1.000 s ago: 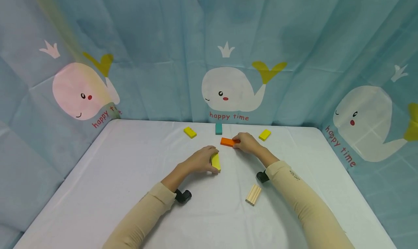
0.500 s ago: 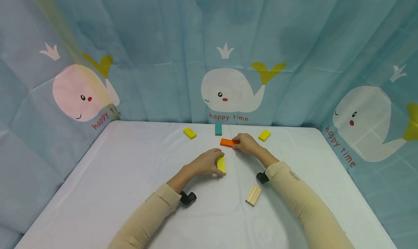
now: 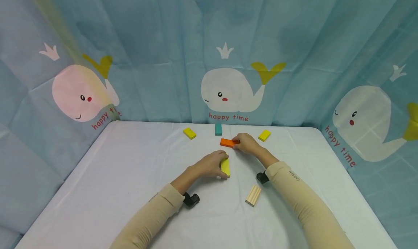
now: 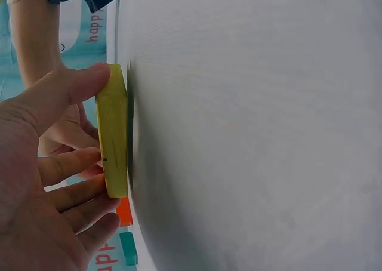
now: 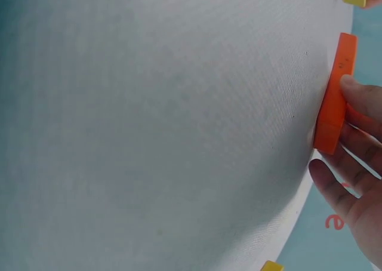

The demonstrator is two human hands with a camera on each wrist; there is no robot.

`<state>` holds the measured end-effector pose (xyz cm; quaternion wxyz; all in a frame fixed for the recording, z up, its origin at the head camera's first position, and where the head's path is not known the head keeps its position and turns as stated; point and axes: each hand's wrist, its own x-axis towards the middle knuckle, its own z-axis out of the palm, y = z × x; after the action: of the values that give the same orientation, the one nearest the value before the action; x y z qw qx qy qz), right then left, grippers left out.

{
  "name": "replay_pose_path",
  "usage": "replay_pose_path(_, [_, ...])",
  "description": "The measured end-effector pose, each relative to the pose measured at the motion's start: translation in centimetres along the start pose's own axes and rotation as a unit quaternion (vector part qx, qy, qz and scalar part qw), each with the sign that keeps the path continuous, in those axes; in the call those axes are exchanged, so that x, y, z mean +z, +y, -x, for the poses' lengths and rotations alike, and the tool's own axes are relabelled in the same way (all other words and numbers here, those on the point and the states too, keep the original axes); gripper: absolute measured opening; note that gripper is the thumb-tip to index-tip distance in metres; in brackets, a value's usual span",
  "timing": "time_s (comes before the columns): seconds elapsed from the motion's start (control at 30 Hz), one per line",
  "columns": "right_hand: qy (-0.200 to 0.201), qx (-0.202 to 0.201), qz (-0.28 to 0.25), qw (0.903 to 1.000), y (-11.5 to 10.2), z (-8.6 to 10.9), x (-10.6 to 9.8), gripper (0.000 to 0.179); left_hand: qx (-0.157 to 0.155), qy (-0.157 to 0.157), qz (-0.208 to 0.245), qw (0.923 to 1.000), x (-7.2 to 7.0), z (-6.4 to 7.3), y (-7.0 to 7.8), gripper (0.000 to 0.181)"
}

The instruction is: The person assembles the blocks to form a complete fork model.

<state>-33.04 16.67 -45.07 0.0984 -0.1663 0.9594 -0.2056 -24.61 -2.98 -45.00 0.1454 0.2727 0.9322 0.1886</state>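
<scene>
My left hand (image 3: pixel 210 164) grips a yellow block (image 3: pixel 225 167) at its two ends, thumb at the near end and fingers at the far one. In the left wrist view this yellow block (image 4: pixel 113 136) lies close over the white cloth, with a thin dark shadow along it. Just beyond, my right hand (image 3: pixel 247 143) pinches the right end of an orange block (image 3: pixel 226 142). Seen from the right wrist, the thumb presses on one face of the orange block (image 5: pixel 334 104) and the fingers are behind it. A gap separates the two held blocks.
A teal block (image 3: pixel 218 129) lies behind the orange one, near the table's back edge. Yellow blocks flank it, one at left (image 3: pixel 189 133) and one at right (image 3: pixel 264 135). A pale ribbed wooden piece (image 3: pixel 253 195) lies nearer, by the right forearm. Whale-printed curtains enclose the white table (image 3: pixel 130 162).
The left hand has shifted right and slightly nearer with its yellow block. The right hand and the orange block have stayed in place.
</scene>
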Motion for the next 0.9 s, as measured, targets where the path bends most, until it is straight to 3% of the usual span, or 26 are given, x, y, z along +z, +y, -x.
replay_pose_path(0.37, [-0.006, 0.005, -0.003, 1.0, -0.14, 0.05, -0.12, 0.038, 0.006, -0.01, -0.015, 0.9998, 0.35, -0.22, 0.48, 0.078])
replay_pose_path(0.9, [-0.002, 0.001, 0.004, 1.0, 0.03, 0.05, 0.17, 0.039, -0.014, -0.021, -0.009, 0.9996, 0.5, -0.26, 0.77, 0.077])
